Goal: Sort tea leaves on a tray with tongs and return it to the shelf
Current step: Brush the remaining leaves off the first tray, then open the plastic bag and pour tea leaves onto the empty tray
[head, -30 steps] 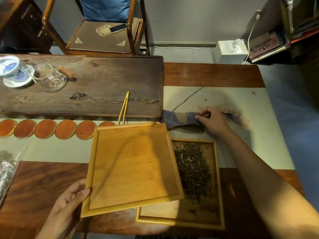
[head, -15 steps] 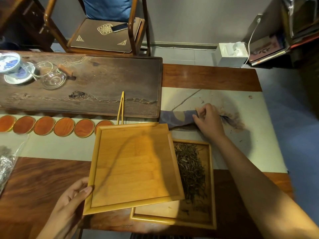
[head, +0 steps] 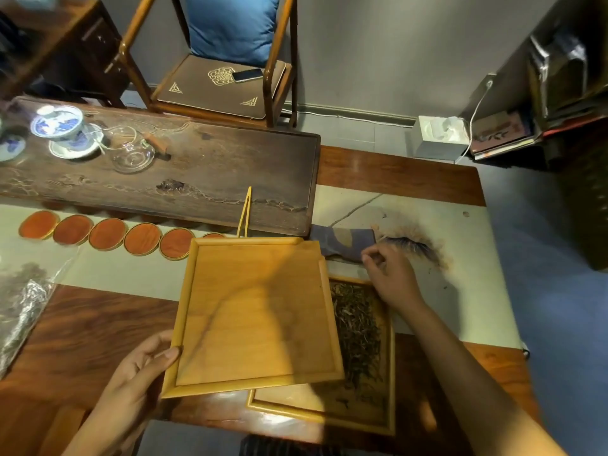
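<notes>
Gripping the near left corner of an empty wooden tray (head: 253, 311), the left hand (head: 131, 386) holds it tilted over a second tray (head: 391, 390) that lies on the tabletop (head: 82, 324). Tea leaves (head: 357, 327) lie spread in that lower tray. The right hand (head: 388, 274) hovers above its far edge with fingers loosely curled, holding nothing I can see, just beside a blue cloth (head: 342, 240). Yellow tongs (head: 245, 212) lie past the upper tray, resting on a dark wooden board (head: 197, 179).

Two trays (head: 256, 311) (head: 329, 413), six coasters (head: 38, 224) (head: 73, 230) (head: 108, 234) (head: 142, 239) (head: 176, 241) (head: 213, 236)
</notes>
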A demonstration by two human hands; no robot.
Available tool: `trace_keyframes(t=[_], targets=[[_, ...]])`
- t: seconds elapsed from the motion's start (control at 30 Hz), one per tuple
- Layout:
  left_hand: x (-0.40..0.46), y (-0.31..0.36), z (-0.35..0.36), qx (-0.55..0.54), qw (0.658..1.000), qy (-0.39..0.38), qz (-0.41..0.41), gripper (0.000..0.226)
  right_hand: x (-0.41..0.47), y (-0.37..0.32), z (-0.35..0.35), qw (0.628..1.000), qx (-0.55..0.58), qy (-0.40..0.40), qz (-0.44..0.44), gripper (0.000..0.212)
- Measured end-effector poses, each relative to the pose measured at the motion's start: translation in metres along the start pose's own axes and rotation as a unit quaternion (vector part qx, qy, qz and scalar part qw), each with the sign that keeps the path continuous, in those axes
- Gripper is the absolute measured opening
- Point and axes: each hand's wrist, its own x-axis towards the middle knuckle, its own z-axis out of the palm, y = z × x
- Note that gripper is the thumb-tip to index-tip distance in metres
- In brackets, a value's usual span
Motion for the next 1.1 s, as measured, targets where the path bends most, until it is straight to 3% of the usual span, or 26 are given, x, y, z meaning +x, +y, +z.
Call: trace_keyframes(t=[0.13,0.3,0.43,0.6,0.8,0.93,1.1], targets=[[-0.011,0.008,-0.004,0.003,0.999,0.003,0.043,0.028,-0.060,-0.069,0.003,0.980,0.162,-0.071,0.088,0.022],[-0.025,0.016,-0.042,-0.015,0.998,-0.023,0.062,0.027,-0.116,-0.131,0.031,0.966,0.201,-0.104,0.126,0.014],[-0.026,0.021,-0.103,-0.013,0.999,-0.035,0.034,0.065,-0.132,-0.174,0.067,0.972,0.190,-0.065,0.120,0.011],[-0.018,0.029,-0.170,0.012,0.999,-0.028,0.011,0.020,-0.146,-0.218,0.134,0.980,0.162,-0.003,0.117,0.028],[-0.009,0.043,-0.235,0.179,0.982,-0.009,0.064,0.024,-0.166,-0.270,0.195,0.979,0.155,0.036,0.125,0.021],[0.004,0.036,-0.254,0.234,0.970,0.011,0.067,0.019,-0.166,-0.271,0.220,0.983,0.124,0.030,0.136,0.011],[0.022,0.011,-0.255,0.287,0.954,0.040,0.077,0.018,-0.155,-0.263,0.232,0.982,0.077,0.016,0.170,0.013]])
